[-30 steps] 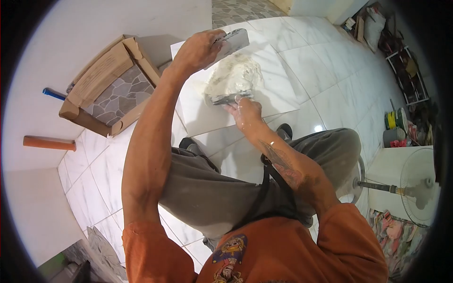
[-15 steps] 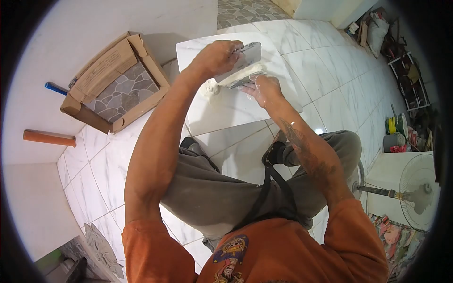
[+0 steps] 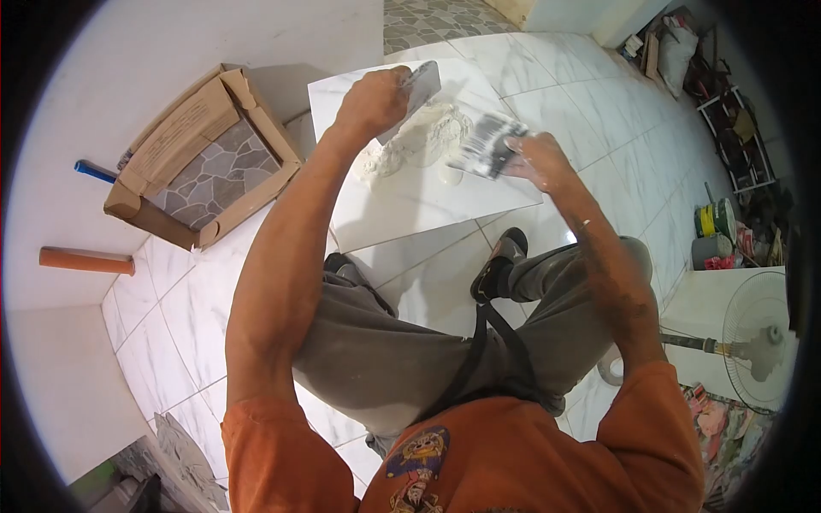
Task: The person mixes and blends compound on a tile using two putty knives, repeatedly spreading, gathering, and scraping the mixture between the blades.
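"What's changed over the last half second?"

"Left to right: the left hand [image 3: 374, 107] still grips its flat blade [image 3: 419, 101] above the pale paste [image 3: 416, 141], which lies heaped on a white slab [image 3: 410, 208]. The right hand [image 3: 540, 162], closed round a smeared, motion-blurred blade [image 3: 489, 145], has swung away rightward."

"Meaning?"

"The blades were close together; now they stand apart, leaving more paste exposed. I'd judge the working of it is still under way."

"And containers?"

"Far left, an open cardboard carton [image 3: 190, 126]; stone-patterned surface shows inside, tile or floor, I can't tell. Far right, a yellow-banded can [image 3: 708, 219] above a grey tub [image 3: 710, 250], contents unclear."
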`<state>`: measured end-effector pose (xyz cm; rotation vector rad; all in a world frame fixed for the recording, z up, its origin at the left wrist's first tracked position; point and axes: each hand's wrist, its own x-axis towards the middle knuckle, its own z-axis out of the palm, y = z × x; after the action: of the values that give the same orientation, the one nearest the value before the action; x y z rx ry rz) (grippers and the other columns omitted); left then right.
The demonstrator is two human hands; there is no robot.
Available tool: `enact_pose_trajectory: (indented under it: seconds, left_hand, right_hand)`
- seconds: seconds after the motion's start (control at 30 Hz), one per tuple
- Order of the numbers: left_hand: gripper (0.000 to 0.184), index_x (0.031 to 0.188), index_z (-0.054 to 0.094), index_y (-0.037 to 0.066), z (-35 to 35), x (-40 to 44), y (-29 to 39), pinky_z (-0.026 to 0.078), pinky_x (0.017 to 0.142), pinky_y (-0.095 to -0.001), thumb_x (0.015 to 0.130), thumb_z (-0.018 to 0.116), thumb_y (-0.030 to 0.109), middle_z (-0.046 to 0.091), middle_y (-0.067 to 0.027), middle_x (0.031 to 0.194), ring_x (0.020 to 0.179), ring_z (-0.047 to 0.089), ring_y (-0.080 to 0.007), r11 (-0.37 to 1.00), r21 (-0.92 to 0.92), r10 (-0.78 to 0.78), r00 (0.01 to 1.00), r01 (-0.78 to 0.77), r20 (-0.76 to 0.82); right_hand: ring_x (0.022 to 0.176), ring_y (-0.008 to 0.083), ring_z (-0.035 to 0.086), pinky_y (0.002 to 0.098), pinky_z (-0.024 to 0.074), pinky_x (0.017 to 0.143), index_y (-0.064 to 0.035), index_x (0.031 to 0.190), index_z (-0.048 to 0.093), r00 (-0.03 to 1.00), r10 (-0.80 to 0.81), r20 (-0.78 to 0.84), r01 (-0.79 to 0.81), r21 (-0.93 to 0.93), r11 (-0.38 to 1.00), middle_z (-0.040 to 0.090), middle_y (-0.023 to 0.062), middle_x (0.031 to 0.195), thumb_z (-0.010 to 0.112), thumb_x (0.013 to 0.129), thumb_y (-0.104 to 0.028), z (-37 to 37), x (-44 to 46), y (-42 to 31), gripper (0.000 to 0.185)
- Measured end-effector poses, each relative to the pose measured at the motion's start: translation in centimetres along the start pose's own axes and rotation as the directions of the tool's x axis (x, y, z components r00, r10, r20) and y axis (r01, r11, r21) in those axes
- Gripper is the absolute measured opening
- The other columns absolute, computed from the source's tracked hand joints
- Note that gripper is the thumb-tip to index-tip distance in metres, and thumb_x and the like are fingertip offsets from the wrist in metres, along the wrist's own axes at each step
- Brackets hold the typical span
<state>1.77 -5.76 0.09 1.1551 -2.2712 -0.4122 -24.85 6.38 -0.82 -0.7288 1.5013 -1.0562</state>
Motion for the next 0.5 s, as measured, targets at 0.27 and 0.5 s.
enact_pose_trajectory:
  seconds: [0.27, 0.5]
  left_hand:
    - [0.030, 0.108, 0.061, 0.001, -2.2, -0.4, 0.0, 0.048, 0.072, -0.0455, 0.090, 0.056, 0.025, 0.064, -0.0246, 0.081, 0.079, 0.062, -0.0415, 0.992, -0.096, -0.090, 0.995, 0.085, -0.048]
    - [0.029, 0.106, 0.061, 0.000, -2.0, -0.8, 0.7, 0.048, 0.071, -0.0442, 0.090, 0.057, 0.024, 0.064, -0.0248, 0.081, 0.076, 0.062, -0.0407, 0.975, -0.173, -0.141, 0.990, 0.138, -0.006]
  right_hand:
    - [0.087, 0.0291, 0.067, 0.0444, 0.0563, 0.076, 0.0078, 0.107, 0.054, 0.992, 0.128, -0.009, -0.126, -0.249, 0.960, 0.063, 0.0166, 0.101, 0.063, 0.087, -0.008, -3.0, 3.9, 2.8, 0.027]
    - [0.086, 0.0260, 0.066, 0.0411, 0.0553, 0.074, 0.0019, 0.108, 0.055, 0.971, 0.183, 0.153, -0.175, -0.066, 0.982, 0.065, 0.0125, 0.097, 0.061, 0.090, -0.010, 2.5, 7.7, 2.4, 0.022]
